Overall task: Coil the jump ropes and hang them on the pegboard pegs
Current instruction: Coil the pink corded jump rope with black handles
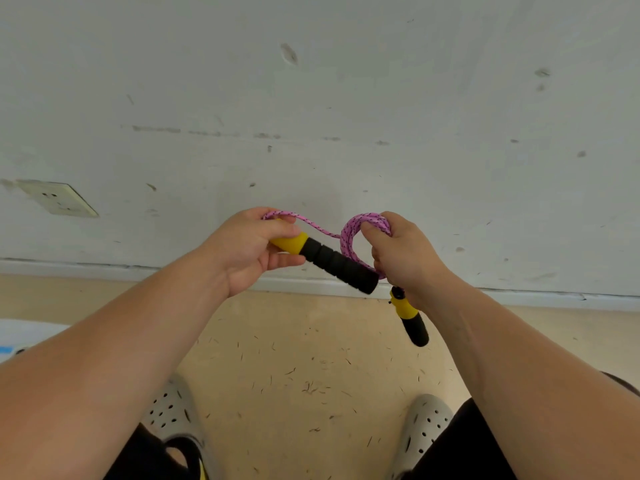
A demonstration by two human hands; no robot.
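A pink jump rope [349,233] with black flecks is wound into a small coil. My right hand [405,258] is closed around that coil. One yellow and black handle [332,261] points down to the right, and my left hand [249,251] grips its yellow end, with a short strand of rope running from there to the coil. The second handle [410,322] dangles below my right hand. No pegboard or pegs are in view.
A scuffed white wall [346,116] fills the upper half, with a power socket [59,199] at the left. Below is a beige floor [294,358] littered with small dark bits. My two grey perforated shoes [424,431] stand at the bottom.
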